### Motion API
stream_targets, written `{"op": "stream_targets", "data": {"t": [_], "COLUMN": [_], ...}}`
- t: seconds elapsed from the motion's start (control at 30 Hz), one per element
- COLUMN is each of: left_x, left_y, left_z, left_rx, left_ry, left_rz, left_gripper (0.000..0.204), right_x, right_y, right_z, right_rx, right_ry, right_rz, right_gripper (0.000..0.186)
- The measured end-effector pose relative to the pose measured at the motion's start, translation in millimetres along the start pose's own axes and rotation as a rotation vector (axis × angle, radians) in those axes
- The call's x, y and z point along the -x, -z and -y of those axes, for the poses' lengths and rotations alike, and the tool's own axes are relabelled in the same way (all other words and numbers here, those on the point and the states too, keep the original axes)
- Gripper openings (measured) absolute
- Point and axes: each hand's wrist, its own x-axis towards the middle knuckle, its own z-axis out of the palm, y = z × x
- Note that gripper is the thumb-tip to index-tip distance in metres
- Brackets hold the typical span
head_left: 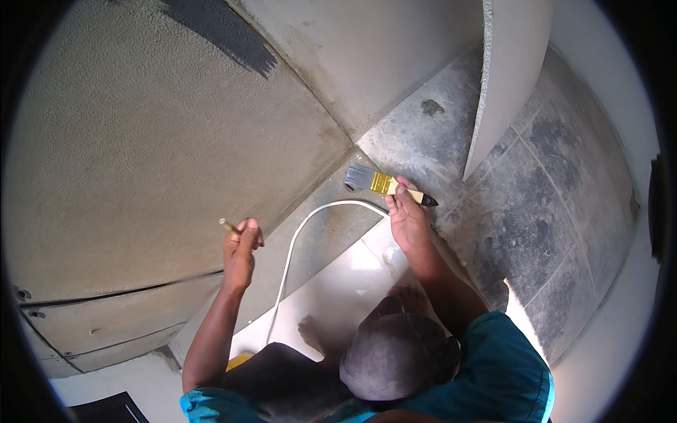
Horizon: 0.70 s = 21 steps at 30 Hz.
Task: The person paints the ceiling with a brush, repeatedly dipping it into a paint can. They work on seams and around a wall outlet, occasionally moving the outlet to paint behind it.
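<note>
My right hand (407, 222) is closed around the handle of a flat paintbrush (381, 183), in the middle of the view. The brush has grey bristles pointing left, a yellow metal band and a pale handle with a black end. It is held over the floor near the corner, and the bristles appear apart from the wall. On the left, my left hand (242, 247) is pinched around a short tan rod (228, 226); only its upper end shows, so its kind is unclear. This hand is in front of the rough grey-beige wall (155, 162).
A dark grey painted patch (222, 32) marks the upper wall. A white cable (302, 229) curves across the floor between my arms. White tiles (345, 275) lie near my bare feet, dusty grey tiles (536, 225) to the right. A pale board (511, 70) with a ragged edge juts in at upper right.
</note>
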Motion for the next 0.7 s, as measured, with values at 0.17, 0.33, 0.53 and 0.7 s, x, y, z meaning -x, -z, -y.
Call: {"op": "stream_targets", "data": {"t": [0.17,0.33,0.53,0.7], "left_x": [26.9,34.8,39.5,112.3], "left_y": [42.7,28.9,22.7,44.7], "left_z": [-54.9,-121.0,-144.5,-122.1], "left_rx": [0.138,0.219,0.214,0.251], "left_ry": [-0.124,-0.255,-0.467,-0.21], "left_rz": [-0.083,-0.049,-0.108,0.022], "left_gripper": [0.041,0.042,0.042,0.047], "right_x": [-4.2,-7.5,6.1,3.6], "right_y": [-50.5,-79.6,-137.0,-210.0], "right_z": [9.9,8.2,19.3,51.5], "right_rx": [-0.043,0.041,0.195,0.535], "right_ry": [0.043,0.169,0.411,0.81], "right_rz": [0.064,0.15,0.269,0.423], "right_gripper": [0.04,0.038,0.033,0.026]}}
